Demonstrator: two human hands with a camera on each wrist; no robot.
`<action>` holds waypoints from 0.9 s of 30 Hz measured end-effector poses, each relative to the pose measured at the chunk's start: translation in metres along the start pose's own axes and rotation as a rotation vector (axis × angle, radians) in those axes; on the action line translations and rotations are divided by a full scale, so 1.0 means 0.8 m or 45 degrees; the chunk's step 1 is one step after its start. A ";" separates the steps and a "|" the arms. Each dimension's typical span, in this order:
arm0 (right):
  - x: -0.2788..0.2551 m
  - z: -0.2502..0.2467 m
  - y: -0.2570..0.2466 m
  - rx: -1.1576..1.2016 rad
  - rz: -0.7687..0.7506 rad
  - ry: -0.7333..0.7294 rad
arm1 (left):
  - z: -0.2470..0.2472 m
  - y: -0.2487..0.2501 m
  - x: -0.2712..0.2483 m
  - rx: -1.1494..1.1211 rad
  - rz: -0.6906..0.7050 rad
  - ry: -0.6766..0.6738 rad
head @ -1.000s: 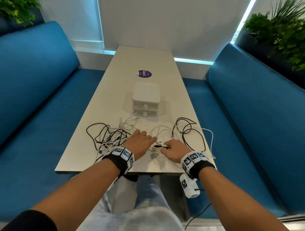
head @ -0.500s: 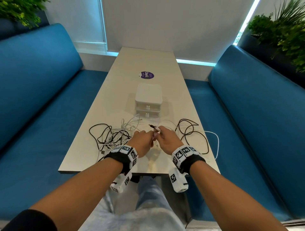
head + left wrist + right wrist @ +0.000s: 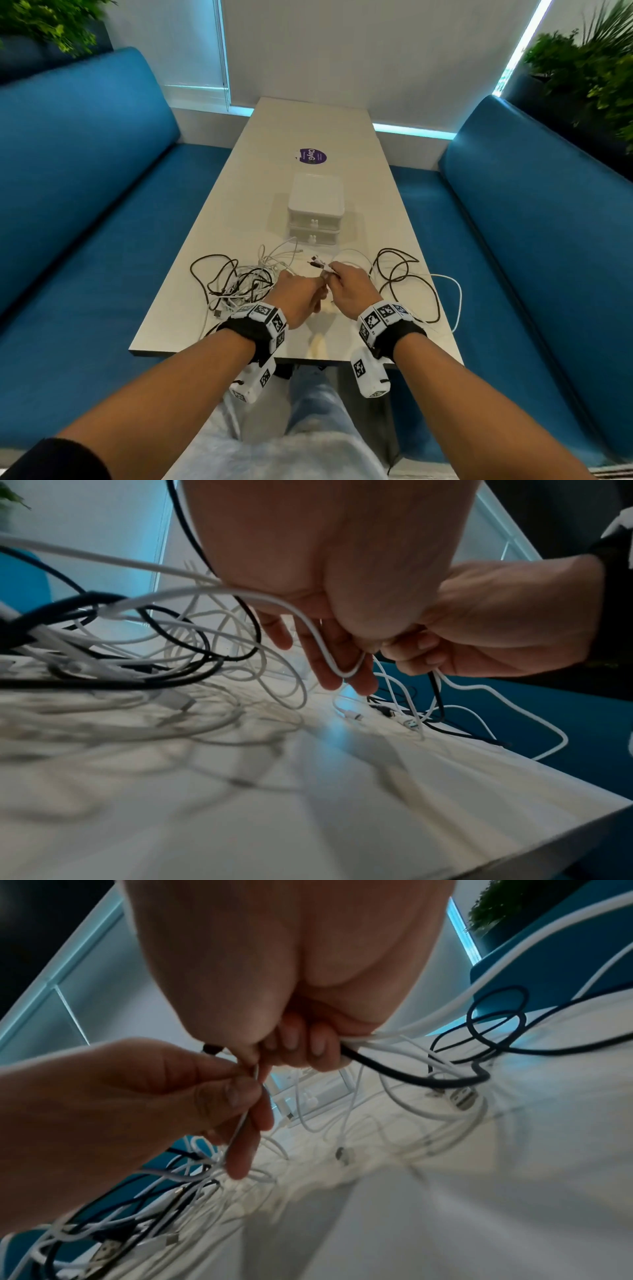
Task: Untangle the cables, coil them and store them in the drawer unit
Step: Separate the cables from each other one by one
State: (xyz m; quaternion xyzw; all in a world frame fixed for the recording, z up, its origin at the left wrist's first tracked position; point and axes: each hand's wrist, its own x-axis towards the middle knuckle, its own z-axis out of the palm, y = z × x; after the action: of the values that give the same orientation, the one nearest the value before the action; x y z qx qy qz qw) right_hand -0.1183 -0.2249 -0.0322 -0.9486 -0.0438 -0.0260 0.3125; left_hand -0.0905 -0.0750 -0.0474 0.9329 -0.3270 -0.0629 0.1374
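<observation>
Your hands have come up off the bench [image 3: 301, 123] and drawn together since a second ago, when they lay flat among the cables. Your right hand [image 3: 349, 291] is clamped on a bunch of cable ends, a black cable [image 3: 394, 1073] and white ones, with plugs sticking out toward 11 o'clock. Your left hand [image 3: 298, 301] pinches a white cable [image 3: 318, 639] that loops over its fingers [image 3: 329, 669], right against the right hand. That looks like the start of separating one lead from the rest; nothing is coiled yet.

The main tangle of cables [image 3: 239, 287] sits at 9 o'clock of your hands, black and white strands crossed together. A looser black loop [image 3: 404, 284] lies at 3 o'clock, and a white strand [image 3: 457, 301] hangs over the right bench edge there, so a hard pull may drag it off.

The drawer unit [image 3: 315, 209] stands at 12 o'clock, both drawers closed, with some white strands reaching just up to its front. Open bench lies beyond it, around the purple sticker [image 3: 312, 157], and the near edge at 6 o'clock is close under your wrists. Lift upward rather than back.
</observation>
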 end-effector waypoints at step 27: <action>-0.007 -0.022 0.030 -0.655 0.000 -0.298 | -0.003 -0.054 -0.001 0.328 0.104 -0.123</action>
State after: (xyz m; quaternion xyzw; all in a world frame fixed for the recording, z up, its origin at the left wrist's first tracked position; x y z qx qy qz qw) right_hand -0.1219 -0.2553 -0.0329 -0.9932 -0.0714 0.0736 0.0542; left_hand -0.0651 -0.0419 -0.0582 0.9246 -0.3762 -0.0595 0.0032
